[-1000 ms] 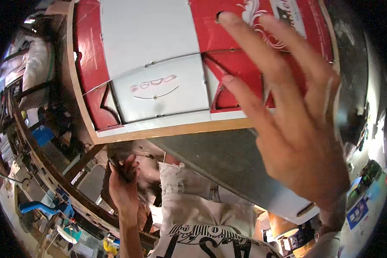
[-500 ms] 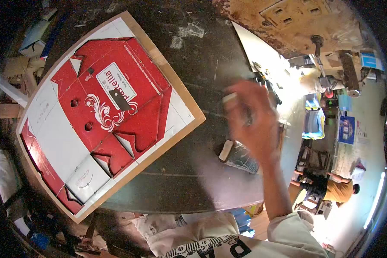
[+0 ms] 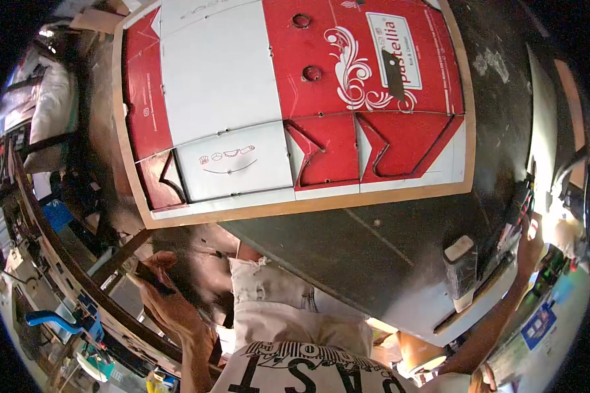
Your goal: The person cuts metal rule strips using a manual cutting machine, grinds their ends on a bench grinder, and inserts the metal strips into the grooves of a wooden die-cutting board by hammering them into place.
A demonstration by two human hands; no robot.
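A wooden-edged board (image 3: 308, 202) lies across the dark table, bearing a red and white printed sheet (image 3: 223, 65) marked "pastellia". Dark lines and notched outlines run over the sheet, and a small dark plate with a hole (image 3: 394, 77) rests on the lettering. Away from the board, at lower left, my left hand (image 3: 167, 295) hangs beside the table with its fingers bent and apart. My right hand (image 3: 530, 245) reaches to the table's right side, by a cluster of tools (image 3: 514, 216). Its fingers are closed around a small pale piece too unclear to name.
A plastic-wrapped block (image 3: 462, 278) with a pale strip on its end stands on the table near my right arm. Shelving with a blue-handled item (image 3: 52, 319) fills the left side. A bright lamp glare covers the far right.
My view has turned, so the board shows higher and straighter. My right hand has moved from above the table to the tools at its right side. My left hand has come into view.
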